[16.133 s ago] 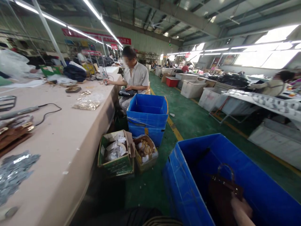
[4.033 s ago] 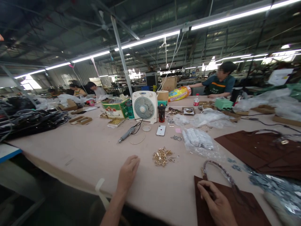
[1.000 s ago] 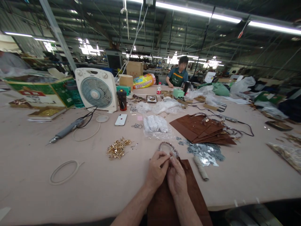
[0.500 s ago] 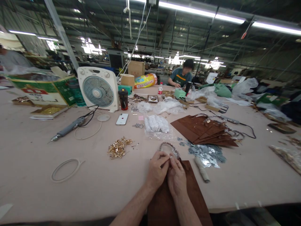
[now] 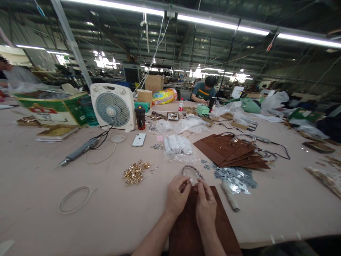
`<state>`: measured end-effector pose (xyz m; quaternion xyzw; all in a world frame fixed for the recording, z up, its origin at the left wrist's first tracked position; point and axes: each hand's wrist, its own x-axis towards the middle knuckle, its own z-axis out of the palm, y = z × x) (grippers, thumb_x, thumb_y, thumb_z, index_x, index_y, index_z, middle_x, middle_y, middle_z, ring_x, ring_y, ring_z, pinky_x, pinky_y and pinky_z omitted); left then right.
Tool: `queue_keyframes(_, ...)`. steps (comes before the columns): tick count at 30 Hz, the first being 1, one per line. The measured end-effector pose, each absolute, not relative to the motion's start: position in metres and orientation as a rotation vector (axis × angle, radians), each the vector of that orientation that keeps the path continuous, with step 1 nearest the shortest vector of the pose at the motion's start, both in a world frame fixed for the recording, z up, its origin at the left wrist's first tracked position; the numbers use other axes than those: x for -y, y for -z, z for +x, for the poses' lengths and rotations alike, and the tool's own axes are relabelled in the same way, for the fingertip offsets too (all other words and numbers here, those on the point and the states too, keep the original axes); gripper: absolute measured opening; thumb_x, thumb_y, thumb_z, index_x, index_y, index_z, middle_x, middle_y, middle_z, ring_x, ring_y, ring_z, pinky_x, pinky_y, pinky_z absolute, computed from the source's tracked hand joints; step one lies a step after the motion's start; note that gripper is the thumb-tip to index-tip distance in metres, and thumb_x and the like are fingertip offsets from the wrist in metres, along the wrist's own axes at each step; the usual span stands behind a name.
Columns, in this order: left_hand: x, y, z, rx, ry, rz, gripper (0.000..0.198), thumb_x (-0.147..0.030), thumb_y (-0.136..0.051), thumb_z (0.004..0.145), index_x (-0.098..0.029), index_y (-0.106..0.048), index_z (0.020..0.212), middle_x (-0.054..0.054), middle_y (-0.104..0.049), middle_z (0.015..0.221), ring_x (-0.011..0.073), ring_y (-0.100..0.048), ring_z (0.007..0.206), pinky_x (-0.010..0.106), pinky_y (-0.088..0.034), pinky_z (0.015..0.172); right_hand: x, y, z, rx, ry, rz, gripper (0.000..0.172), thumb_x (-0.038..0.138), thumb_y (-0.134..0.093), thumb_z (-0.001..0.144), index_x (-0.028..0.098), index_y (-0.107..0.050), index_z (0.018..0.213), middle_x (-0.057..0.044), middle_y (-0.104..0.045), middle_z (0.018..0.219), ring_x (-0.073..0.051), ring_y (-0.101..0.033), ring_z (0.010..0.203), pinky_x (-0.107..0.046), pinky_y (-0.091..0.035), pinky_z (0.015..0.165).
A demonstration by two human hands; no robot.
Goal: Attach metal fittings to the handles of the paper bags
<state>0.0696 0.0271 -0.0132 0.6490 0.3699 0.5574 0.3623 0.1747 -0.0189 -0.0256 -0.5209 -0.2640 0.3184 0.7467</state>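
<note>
A pale tabletop [image 5: 106,220] in a factory hall is strewn with parts. At its near edge a brown bag [image 5: 186,227] is laid flat, its looped handle [image 5: 191,168] pointing away. The bag's top edge is pinched by the fingers [image 5: 183,185] of the left hand [image 5: 176,198] and right hand [image 5: 206,205], held close together; gold fittings [image 5: 135,172] lie near, to the left

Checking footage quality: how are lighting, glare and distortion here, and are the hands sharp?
Head view: ceiling tube lights blow out white; wide lens bows table edge and roof lines; left hand and right hand, pinching the brown bag top, look sharp; shadows soft.
</note>
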Motion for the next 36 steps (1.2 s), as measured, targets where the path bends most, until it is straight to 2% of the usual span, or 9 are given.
queue_keyframes(4, -0.028, 0.018, 0.069, -0.939, -1.395, 1.613, 0.025, -0.015, -0.067, 0.090, -0.022, -0.074, 0.113, 0.007, -0.073, 0.106, 0.0188, -0.073, 0.094, 0.028, -0.065, 0.076, 0.025, 0.016, 0.187, 0.893, -0.512, -1.303, 0.038, 0.053, -0.076, 0.086, 0.023, -0.083, 0.107, -0.009, -0.073, 0.121, -0.026, -0.063, 0.117, -0.038, -0.045, 0.108)
queue_keyframes(9, -0.028, 0.020, 0.071, -0.902, -1.376, 1.589, 0.027, -0.014, -0.065, 0.088, -0.021, -0.073, 0.113, 0.007, -0.073, 0.104, 0.0175, -0.074, 0.090, 0.026, -0.066, 0.076, 0.023, 0.007, 0.197, 1.053, -0.570, -1.273, 0.029, 0.047, -0.081, 0.083, 0.027, -0.085, 0.104, -0.008, -0.074, 0.111, -0.026, -0.066, 0.107, -0.038, -0.049, 0.104)
queue_keyframes(12, -0.029, 0.022, 0.071, -0.876, -1.370, 1.557, 0.025, -0.015, -0.064, 0.087, -0.019, -0.074, 0.111, 0.006, -0.074, 0.102, 0.0170, -0.075, 0.089, 0.026, -0.066, 0.074, 0.020, 0.009, 0.201, 1.163, -0.546, -1.282, 0.023, 0.044, -0.078, 0.087, 0.030, -0.085, 0.105, -0.007, -0.075, 0.108, -0.026, -0.068, 0.102, -0.039, -0.052, 0.101)
queue_keyframes(20, -0.031, 0.026, 0.069, -0.840, -1.338, 1.477, 0.022, -0.016, -0.067, 0.087, -0.019, -0.074, 0.107, 0.006, -0.075, 0.101, 0.0181, -0.076, 0.089, 0.028, -0.067, 0.076, 0.021, 0.014, 0.204, 1.275, -0.508, -1.340, 0.024, 0.043, -0.076, 0.089, 0.036, -0.083, 0.111, -0.004, -0.078, 0.107, -0.025, -0.071, 0.100, -0.037, -0.055, 0.098)
queue_keyframes(26, -0.030, 0.024, 0.070, -0.826, -1.347, 1.464, 0.024, -0.016, -0.068, 0.086, -0.019, -0.072, 0.110, 0.007, -0.074, 0.104, 0.0194, -0.076, 0.093, 0.031, -0.067, 0.081, 0.021, 0.010, 0.203, 1.191, -0.551, -1.318, 0.025, 0.043, -0.077, 0.088, 0.031, -0.084, 0.109, -0.006, -0.079, 0.110, -0.026, -0.072, 0.101, -0.038, -0.054, 0.100)
queue_keyframes(31, -0.030, 0.025, 0.073, -0.908, -1.384, 1.559, 0.020, -0.018, -0.068, 0.091, -0.021, -0.070, 0.110, 0.007, -0.070, 0.105, 0.0190, -0.073, 0.095, 0.031, -0.067, 0.079, 0.025, 0.006, 0.206, 1.114, -0.518, -1.339, 0.029, 0.046, -0.073, 0.091, 0.026, -0.083, 0.109, -0.008, -0.078, 0.109, -0.025, -0.071, 0.096, -0.038, -0.056, 0.092)
queue_keyframes(36, -0.029, 0.025, 0.072, -0.951, -1.405, 1.757, 0.019, -0.015, -0.063, 0.094, -0.023, -0.070, 0.110, 0.006, -0.069, 0.108, 0.0195, -0.070, 0.099, 0.032, -0.065, 0.084, 0.026, 0.005, 0.201, 1.170, -0.537, -1.311, 0.023, 0.043, -0.073, 0.092, 0.025, -0.085, 0.100, -0.008, -0.078, 0.106, -0.026, -0.071, 0.101, -0.036, -0.056, 0.093)
